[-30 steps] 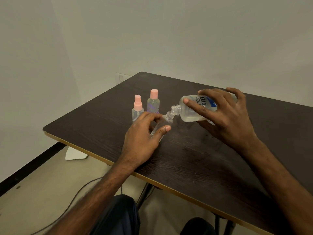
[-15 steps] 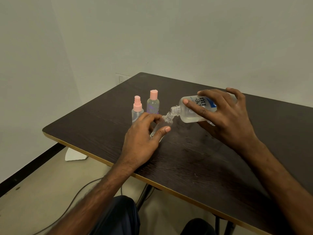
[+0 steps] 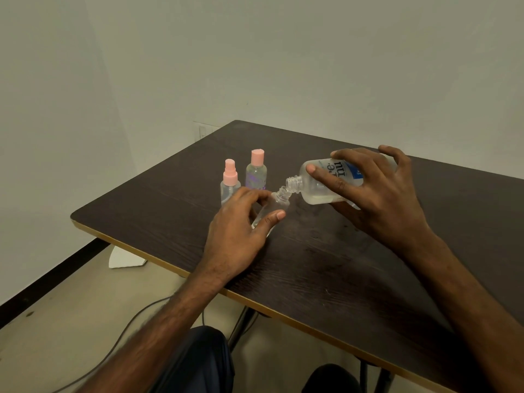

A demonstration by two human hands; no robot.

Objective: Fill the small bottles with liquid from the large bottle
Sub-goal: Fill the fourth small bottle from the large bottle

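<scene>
A dark wood-grain worktop [image 3: 354, 279] with a pale edge strip stands in the corner of a plain off-white room. A cable [image 3: 136, 316] trails over the beige floor [image 3: 71, 321] beneath it. The large bottle [image 3: 317, 194], clear with a blue-and-white label and a little liquid pooled along its lower side, is tipped nearly flat above the worktop, with the right grip [image 3: 377, 199] wrapped round its body. Its open neck sits just over the mouth of a small uncapped bottle [image 3: 276, 204], clear and tilted, held by the left grip [image 3: 238, 231] between thumb and fingers. Just behind, a pink-topped spray bottle [image 3: 230, 182] and a pink-capped bottle [image 3: 256, 173] stand upright side by side.
</scene>
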